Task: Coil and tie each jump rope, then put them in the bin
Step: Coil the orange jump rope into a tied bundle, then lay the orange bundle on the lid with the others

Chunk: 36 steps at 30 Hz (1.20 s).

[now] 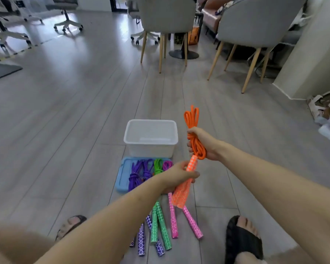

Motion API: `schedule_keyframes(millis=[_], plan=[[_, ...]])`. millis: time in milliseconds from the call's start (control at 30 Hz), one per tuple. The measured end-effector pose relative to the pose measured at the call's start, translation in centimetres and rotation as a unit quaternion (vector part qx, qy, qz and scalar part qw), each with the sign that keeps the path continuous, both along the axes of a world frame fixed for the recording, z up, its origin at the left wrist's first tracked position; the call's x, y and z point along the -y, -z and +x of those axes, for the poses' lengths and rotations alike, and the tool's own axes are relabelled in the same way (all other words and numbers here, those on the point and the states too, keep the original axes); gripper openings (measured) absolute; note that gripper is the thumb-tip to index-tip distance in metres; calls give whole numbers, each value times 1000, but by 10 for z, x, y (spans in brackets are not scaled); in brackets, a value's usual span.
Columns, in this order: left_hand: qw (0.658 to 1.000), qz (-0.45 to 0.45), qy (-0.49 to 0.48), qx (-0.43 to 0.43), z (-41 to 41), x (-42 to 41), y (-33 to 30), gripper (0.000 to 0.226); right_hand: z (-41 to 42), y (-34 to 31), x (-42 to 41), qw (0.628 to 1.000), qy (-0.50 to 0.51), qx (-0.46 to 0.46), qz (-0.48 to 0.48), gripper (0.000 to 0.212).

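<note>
Orange jump rope [195,143] is limp and springy: your right hand [204,143] clenches the coil, your left hand [176,176] grips its stiff handles [185,183].

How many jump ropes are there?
5: an orange jump rope in both hands, two purple ropes, one green, one pink on the blue lid. Others may be hidden.

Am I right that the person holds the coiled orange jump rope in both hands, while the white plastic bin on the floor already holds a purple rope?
Not quite: the head view shows the white plastic bin empty. Both hands, left and right, do hold the coiled orange jump rope.
</note>
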State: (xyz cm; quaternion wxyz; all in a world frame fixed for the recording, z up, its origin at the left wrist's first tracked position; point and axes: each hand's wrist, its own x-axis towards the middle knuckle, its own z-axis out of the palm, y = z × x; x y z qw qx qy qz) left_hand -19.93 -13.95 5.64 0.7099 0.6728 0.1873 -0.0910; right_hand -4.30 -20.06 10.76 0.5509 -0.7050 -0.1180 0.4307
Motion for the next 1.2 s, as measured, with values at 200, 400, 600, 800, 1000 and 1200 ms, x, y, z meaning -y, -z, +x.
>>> schedule_keyframes(millis=[200,400,600,800,1000,1200], plan=[[981,140,-11,-137,-28,-32,78,27,-5,94,23,986,-61,-82,-133,39],[934,300,-110,-160,-25,-66,112,31,-18,168,0,982,-64,38,-175,28],[920,346,-126,-130,-9,-83,137,37,-17,221,-24,993,60,-38,-90,42],[914,352,-140,-145,-3,-96,162,36,-6,229,-26,981,116,-115,-104,35],[924,329,-132,-140,-2,-109,169,35,-11,230,-44,986,95,-109,-83,39],[937,303,-106,-137,0,-118,179,35,-13,234,-59,986,74,-65,-132,41]])
